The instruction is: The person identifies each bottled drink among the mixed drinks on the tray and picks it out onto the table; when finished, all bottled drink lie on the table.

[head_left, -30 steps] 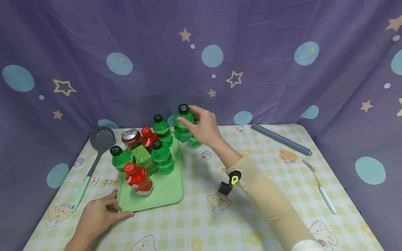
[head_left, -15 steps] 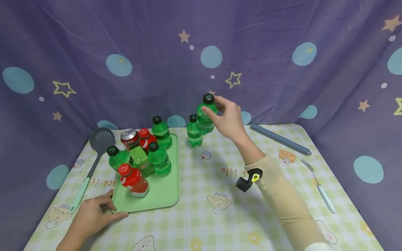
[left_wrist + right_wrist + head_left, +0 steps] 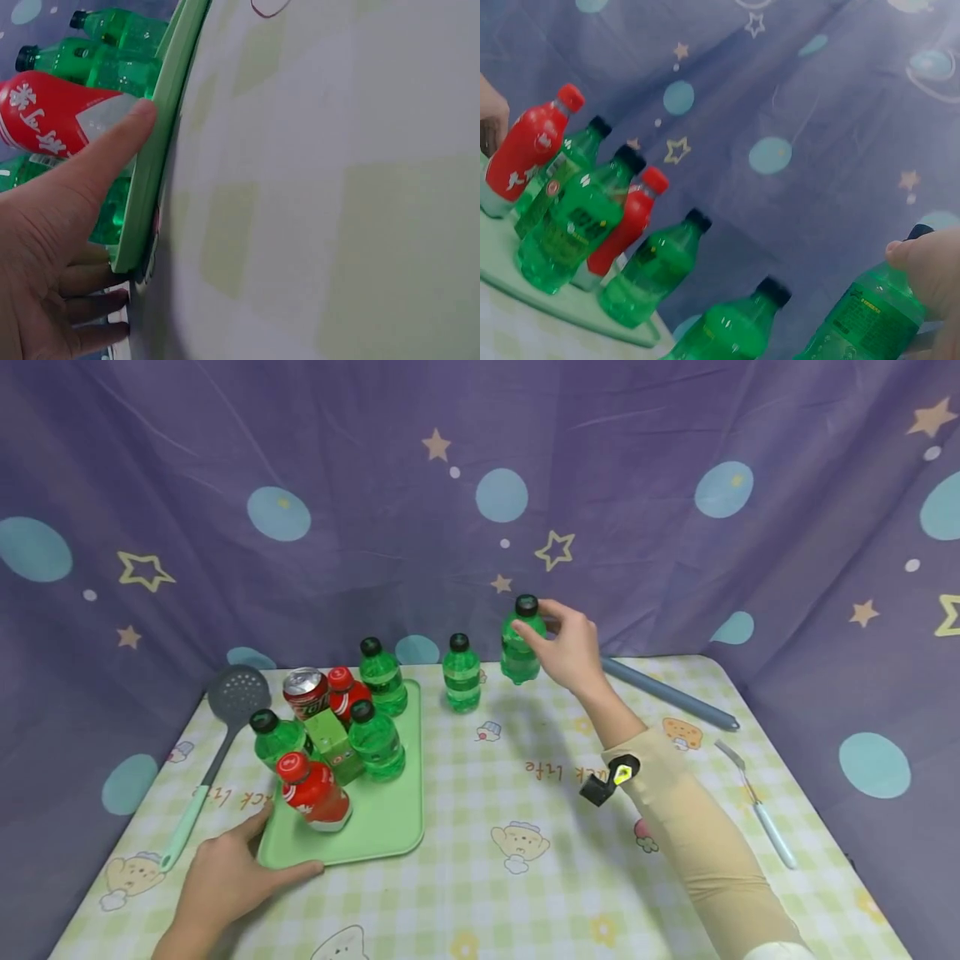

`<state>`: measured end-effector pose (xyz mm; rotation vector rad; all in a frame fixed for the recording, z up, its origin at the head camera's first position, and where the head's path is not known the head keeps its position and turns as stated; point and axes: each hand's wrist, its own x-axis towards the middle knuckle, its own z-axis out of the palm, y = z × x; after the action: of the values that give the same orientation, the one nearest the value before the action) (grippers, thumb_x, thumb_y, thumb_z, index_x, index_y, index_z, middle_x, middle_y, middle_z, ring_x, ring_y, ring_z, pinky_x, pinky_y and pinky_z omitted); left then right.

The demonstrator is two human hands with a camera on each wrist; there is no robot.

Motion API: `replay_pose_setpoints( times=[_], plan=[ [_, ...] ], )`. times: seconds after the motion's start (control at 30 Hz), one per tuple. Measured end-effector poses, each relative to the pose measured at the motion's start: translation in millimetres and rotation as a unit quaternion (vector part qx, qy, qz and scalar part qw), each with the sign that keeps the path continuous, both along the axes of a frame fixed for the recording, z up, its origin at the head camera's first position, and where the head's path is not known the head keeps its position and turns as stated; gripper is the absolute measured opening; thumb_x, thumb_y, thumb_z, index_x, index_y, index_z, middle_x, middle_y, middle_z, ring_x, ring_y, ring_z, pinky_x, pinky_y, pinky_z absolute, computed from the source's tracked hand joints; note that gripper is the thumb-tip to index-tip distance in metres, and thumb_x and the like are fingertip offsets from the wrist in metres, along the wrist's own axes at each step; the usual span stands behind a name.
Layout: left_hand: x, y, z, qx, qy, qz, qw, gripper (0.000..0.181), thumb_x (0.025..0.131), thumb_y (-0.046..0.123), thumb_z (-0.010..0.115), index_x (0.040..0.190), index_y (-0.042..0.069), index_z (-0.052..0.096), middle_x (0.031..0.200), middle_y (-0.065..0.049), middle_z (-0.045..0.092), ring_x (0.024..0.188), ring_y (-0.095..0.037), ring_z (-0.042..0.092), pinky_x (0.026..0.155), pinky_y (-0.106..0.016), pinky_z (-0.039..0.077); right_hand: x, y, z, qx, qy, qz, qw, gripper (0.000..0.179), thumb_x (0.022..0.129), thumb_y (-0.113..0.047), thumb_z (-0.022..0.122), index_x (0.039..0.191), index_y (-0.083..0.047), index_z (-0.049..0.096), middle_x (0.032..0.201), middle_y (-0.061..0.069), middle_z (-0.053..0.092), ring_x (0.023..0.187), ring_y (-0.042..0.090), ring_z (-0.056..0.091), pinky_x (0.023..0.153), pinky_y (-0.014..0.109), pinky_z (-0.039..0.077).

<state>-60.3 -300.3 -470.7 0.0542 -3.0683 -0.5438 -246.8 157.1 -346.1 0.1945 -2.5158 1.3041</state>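
My right hand holds a green soda bottle upright by its upper part, thumb on the near side, near the table's back edge. Whether its base touches the cloth, I cannot tell. Another green bottle stands to its left on the table. At the near left corner of a green tray, my left hand is spread, thumb along the front rim and fingers by the left side. That tray carries several green bottles, two red bottles, a soda can and a green carton.
Left of the tray lies a slotted turner with a mint handle. A grey-blue rod is at the back right, and a small fork-like utensil with a pale handle lies nearer. A purple curtain hangs behind the checked tablecloth.
My right hand has carried the green bottle rightward from beside the tray, past the standing bottle, and lowered it slightly. The tray has shifted a little left, and my left hand's fingers have spread.
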Motion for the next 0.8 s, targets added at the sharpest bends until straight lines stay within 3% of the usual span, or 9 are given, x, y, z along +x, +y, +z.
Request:
replay_pose_setpoints(
  times=[0.23, 0.53, 0.8],
  plan=[
    [-4.8, 2.7, 5.9, -0.028, -0.036, 0.007, 0.9989, 0.141, 0.056, 0.088, 0.085, 0.149, -0.012, 0.052, 0.119, -0.046, 0.065, 0.095, -0.057, 0.070, 0.073, -0.062, 0.059, -15.8, 1.8, -28.4, -0.022, -0.032, 0.006, 0.9992, 0.057, 0.100, -0.037, 0.076, 0.147, -0.007, 0.063, 0.152, 0.017, 0.063, 0.133, 0.039, 0.067, 0.110, 0.050, 0.056],
    [-10.0, 5.1, 15.8, -0.042, -0.096, 0.027, 0.9941, 0.147, 0.053, 0.095, 0.079, 0.156, -0.005, 0.046, 0.136, -0.047, 0.056, 0.098, -0.058, 0.069, 0.065, -0.056, 0.058, -26.5, -2.6, -56.2, -0.024, -0.053, -0.001, 0.9983, 0.059, 0.099, -0.039, 0.077, 0.146, -0.005, 0.063, 0.146, 0.019, 0.067, 0.129, 0.040, 0.068, 0.109, 0.049, 0.057],
    [-9.1, 3.5, 15.7, -0.039, -0.091, 0.029, 0.9946, 0.147, 0.052, 0.094, 0.081, 0.156, -0.004, 0.047, 0.116, -0.047, 0.065, 0.089, -0.054, 0.071, 0.059, -0.049, 0.055, -30.4, -9.4, -68.8, -0.026, -0.053, -0.001, 0.9982, 0.055, 0.098, -0.036, 0.079, 0.143, -0.006, 0.067, 0.147, 0.018, 0.067, 0.128, 0.040, 0.069, 0.108, 0.051, 0.057]
  ],
)
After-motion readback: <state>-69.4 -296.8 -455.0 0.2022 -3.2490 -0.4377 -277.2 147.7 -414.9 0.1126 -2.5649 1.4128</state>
